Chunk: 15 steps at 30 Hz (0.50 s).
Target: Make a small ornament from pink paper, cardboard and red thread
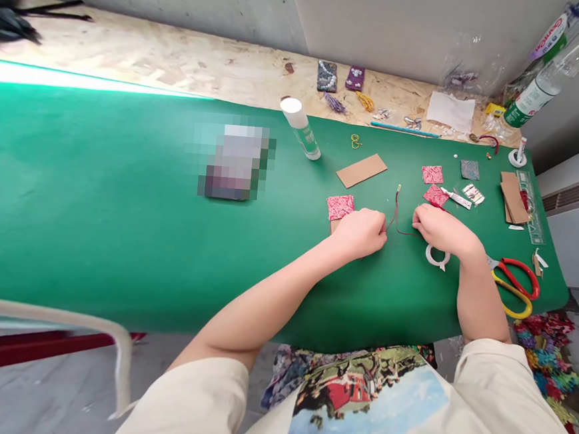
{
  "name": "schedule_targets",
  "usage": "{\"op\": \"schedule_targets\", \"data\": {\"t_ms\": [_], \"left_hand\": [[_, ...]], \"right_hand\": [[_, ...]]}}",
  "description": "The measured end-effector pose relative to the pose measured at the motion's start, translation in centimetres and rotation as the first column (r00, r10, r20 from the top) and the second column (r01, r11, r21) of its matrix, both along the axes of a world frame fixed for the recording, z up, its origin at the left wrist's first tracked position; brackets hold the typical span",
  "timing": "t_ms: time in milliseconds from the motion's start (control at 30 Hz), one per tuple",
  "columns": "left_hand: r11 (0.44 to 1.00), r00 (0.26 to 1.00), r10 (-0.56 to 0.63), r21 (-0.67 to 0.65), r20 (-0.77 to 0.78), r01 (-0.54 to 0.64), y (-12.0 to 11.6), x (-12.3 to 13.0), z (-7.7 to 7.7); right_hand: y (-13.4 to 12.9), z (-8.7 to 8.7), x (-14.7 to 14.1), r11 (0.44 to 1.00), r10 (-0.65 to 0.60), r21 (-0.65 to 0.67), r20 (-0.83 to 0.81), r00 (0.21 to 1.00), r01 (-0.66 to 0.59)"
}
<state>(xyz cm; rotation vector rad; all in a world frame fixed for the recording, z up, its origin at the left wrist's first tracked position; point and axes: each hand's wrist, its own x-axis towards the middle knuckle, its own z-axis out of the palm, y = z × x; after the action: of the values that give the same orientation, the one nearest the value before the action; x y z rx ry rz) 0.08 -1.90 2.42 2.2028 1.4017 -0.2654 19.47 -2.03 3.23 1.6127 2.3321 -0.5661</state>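
A thin dark red cord (395, 215) runs between my two hands, with a small gold-coloured tip at its upper bend. My left hand (363, 233) is closed in a pinch on one end of it. Beside that hand lies a red patterned fabric square (340, 206), with a bit of brown card under it, partly hidden by the hand. My right hand (442, 228) pinches the cord's other side. Just below it is a white tape roll (437, 257), and above it lie a second red patterned square (434, 195) and a small white tube (457, 199).
Red-and-yellow-handled scissors (517, 283) rest right of my right arm. A brown card strip (362, 170), a glue bottle with a white cap (301, 128) and a blurred-out object (236, 163) lie farther back. Bottles (551, 80) stand at the back right corner.
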Motion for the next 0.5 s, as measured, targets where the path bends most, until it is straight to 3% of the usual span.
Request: {"op": "schedule_targets", "data": {"t_ms": [167,300,500], "left_hand": [[1.000,0.997,0.002,-0.007,0.071,-0.001,0.4,-0.4,-0.1],[0.998,0.990,-0.018,0.061,0.141,0.009,0.9,-0.6,-0.2],[0.946,0.957,-0.239,0.260,0.164,0.191,1.7,-0.6,-0.9]], "right_hand": [[0.1,0.4,0.3,1.000,-0.026,0.003,-0.086,0.996,0.026],[-0.5,0.1,-0.5,0.999,0.025,-0.035,-0.039,0.999,-0.026],[-1.0,0.2,-1.6,1.000,-0.004,-0.009,0.055,0.998,0.004]]}}
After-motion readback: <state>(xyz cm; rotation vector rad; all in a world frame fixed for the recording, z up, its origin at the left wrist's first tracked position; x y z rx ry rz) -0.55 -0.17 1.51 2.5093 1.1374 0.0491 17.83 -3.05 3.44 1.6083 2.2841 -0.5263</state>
